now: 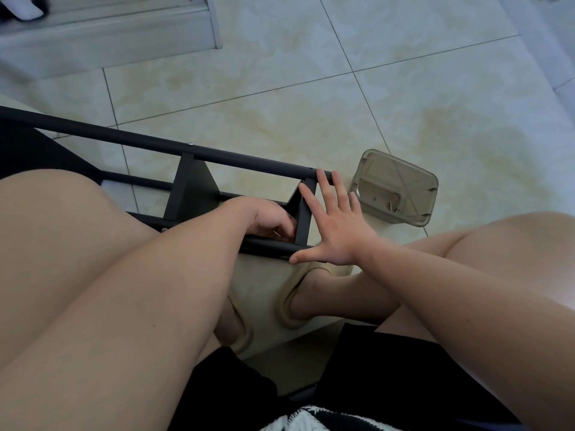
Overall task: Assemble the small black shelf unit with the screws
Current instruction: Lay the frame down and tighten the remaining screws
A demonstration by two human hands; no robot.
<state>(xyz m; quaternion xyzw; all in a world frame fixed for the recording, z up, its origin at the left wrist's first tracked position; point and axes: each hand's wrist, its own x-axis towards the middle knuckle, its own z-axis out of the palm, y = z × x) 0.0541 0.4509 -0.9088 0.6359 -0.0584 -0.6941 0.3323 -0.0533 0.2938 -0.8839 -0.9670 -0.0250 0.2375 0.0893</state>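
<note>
The small black shelf unit (193,185) lies on its side on the tiled floor between my knees, its long round tubes running from upper left to lower right. My right hand (334,225) is spread flat with straight fingers, pressing against the end panel and the tube ends. My left hand (270,217) reaches inside the frame beside that end panel, fingers curled around something small and metallic that I cannot make out. A few loose screws (392,207) lie in a clear plastic tray (367,169).
The clear tray sits on the floor just right of the shelf's end. My bare legs flank the shelf, and my feet in beige slippers (298,293) rest below it. A grey step or cabinet base (109,35) runs along the upper left.
</note>
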